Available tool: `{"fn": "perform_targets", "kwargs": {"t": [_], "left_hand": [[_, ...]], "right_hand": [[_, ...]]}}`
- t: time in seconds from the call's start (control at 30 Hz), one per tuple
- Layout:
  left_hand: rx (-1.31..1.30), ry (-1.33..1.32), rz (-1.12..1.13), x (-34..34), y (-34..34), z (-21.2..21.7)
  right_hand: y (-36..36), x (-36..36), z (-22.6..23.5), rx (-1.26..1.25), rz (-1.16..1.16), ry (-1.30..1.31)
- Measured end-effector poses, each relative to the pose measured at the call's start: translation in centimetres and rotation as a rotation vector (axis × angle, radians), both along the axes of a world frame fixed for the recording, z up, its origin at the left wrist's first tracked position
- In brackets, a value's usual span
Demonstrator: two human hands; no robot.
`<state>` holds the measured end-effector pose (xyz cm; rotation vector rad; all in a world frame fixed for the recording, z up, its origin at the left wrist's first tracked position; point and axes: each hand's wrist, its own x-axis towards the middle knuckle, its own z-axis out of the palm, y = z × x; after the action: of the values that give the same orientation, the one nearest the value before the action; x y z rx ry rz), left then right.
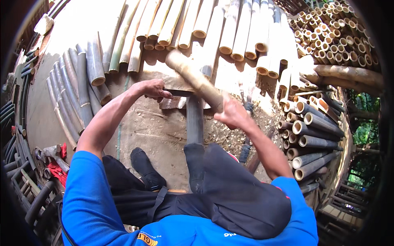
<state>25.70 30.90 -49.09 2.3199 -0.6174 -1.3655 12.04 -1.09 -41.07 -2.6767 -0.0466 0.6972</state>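
The left arm is reaching forward out of a blue sleeve, its elbow bending outward and its forearm angling in toward the middle. The left hand is closing in a fist around the near end of a dark blade, and the blade is pointing to the right, roughly level. The right arm is coming in from the other side, its forearm slanting up and to the left. The right hand is clamping the lower end of a thick pale club, which is leaning up and to the left and blurring toward its far end. The club is crossing over the blade's tip in this view; whether the two are touching, I cannot tell. The blade is showing at the upper end of a dark bamboo piece, which is extending down between the hands toward the person's right foot.

At the upper right, a stack of pale tubes is turning its hollow ends outward behind a thick log. Nearer, a pile of darker tubes is showing round openings, their insides too shadowed to read. Ahead, pale poles are lying side by side, and grey poles are lying to the left
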Motion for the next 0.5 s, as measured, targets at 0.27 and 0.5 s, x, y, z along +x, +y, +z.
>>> {"fn": "perform_targets", "kwargs": {"t": [0.27,0.5], "left_hand": [[0.030,-0.119,-0.050,-0.2,0.1,0.5],[0.156,-0.350,-0.253,3.6,-3.6,4.8]], "right_hand": [[-5.2,1.3,9.7,1.054,-0.473,-0.138],[-6.7,1.1,6.0,1.444,-0.705,0.104]]}}
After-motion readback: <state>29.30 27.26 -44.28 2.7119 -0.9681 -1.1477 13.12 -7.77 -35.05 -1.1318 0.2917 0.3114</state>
